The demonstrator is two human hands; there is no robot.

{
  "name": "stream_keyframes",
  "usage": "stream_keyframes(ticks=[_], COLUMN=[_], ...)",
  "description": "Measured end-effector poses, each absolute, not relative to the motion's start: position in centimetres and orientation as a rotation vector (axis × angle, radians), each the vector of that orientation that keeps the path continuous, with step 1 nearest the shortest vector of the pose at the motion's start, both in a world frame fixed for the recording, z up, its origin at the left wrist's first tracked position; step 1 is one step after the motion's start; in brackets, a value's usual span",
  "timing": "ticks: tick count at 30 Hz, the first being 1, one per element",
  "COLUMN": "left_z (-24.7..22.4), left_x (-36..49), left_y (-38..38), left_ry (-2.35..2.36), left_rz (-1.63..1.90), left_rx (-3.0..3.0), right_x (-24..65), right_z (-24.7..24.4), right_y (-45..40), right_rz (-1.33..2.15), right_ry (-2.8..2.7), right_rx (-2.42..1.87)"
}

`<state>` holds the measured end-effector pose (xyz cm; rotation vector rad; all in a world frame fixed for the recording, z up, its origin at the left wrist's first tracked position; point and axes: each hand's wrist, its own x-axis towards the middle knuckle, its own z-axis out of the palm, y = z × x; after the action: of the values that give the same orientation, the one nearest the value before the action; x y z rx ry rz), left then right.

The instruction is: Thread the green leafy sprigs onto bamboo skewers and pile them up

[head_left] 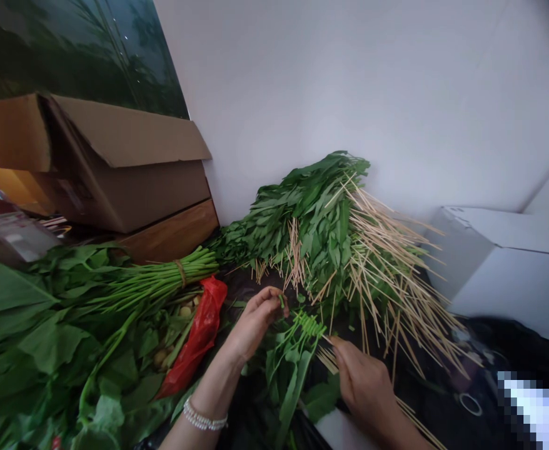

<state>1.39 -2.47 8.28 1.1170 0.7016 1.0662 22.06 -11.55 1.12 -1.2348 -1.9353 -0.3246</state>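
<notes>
My left hand (pixel 266 307), with a beaded bracelet on the wrist, pinches a short piece of green stem. My right hand (pixel 356 369) is closed around the end of a thin wooden skewer (pixel 327 339). Several green stems (pixel 309 326) are threaded side by side on that skewer, and their long leaves (pixel 296 375) hang below, between my hands. Behind them lies a big pile of leafy skewers (pixel 312 206), their bare wooden ends (pixel 396 262) fanning out to the right.
At left are a tied bundle of leafy stems (pixel 162 281), a red plastic bag (pixel 194 340) and an open cardboard box (pixel 129 187). A white box (pixel 504 269) stands at right, beside black plastic (pixel 523 350). Loose skewers (pixel 418 422) lie under my right forearm.
</notes>
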Motion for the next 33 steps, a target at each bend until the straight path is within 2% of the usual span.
stream_keyframes(ticks=[11, 33], left_z=[7.30, 8.21], left_x=[1.22, 1.22], left_y=[-2.70, -3.40], left_ry=[0.887, 0.963], left_rz=[1.031, 1.091], left_rx=[1.343, 1.482], right_x=[22.02, 21.87], right_z=[0.95, 1.01], right_y=[-11.43, -11.58], right_rz=[-0.331, -0.290], right_ry=[-1.943, -1.938], right_rx=[-1.245, -1.256])
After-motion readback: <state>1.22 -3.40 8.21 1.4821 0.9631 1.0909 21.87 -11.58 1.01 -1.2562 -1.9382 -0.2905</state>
